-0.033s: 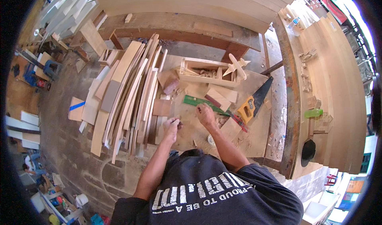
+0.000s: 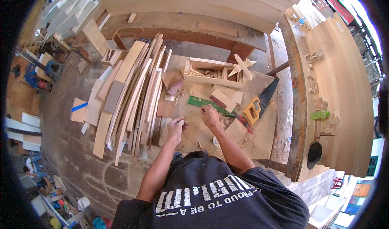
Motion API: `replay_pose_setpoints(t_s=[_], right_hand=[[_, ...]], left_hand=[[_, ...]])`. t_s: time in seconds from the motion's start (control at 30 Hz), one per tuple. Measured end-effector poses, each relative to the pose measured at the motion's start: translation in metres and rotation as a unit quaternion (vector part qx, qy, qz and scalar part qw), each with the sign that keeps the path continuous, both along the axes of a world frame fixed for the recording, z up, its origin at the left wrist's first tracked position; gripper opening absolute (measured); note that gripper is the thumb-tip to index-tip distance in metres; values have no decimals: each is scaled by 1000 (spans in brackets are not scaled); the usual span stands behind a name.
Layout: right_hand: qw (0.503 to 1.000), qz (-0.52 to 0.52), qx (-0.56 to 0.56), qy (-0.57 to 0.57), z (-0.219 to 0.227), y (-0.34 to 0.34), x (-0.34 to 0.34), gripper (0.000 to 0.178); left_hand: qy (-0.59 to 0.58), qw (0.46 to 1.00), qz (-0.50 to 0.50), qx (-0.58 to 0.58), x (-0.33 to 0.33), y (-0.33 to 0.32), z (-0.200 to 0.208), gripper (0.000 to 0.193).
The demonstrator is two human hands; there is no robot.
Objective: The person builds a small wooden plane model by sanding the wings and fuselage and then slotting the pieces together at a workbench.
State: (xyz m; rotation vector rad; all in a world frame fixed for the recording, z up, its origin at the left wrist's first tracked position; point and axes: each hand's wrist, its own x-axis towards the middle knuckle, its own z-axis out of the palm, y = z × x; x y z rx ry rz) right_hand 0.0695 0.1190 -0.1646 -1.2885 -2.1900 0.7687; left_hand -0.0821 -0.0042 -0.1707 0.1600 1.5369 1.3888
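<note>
Both hands curled: left hand (image 2: 176, 125) pinching small dark piece (image 2: 184, 126), axis unclear; right hand (image 2: 210, 116) near green ruler (image 2: 210, 105), grip unclear.

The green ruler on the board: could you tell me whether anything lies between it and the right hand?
Nothing visible does. The right hand rests on the board right beside the green ruler, its fingers at the ruler's near edge. The handsaw lies off to the right.

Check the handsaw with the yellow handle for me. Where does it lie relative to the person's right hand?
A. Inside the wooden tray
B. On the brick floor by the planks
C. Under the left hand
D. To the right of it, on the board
D: the handsaw lies flat on the board, to the right of the right hand, apart from it.
</note>
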Motion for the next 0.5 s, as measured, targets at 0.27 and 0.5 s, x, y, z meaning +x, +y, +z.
replay_pose_setpoints(t_s=[0.27,0.5], right_hand=[[999,0,-43,25,-19,-1,-2,16],[941,-124,-217,226,129,2,50,17]], left_hand=[[348,925,-152,6,-4,48,-3,18],[395,899,-189,-15,-49,45,-4,15]])
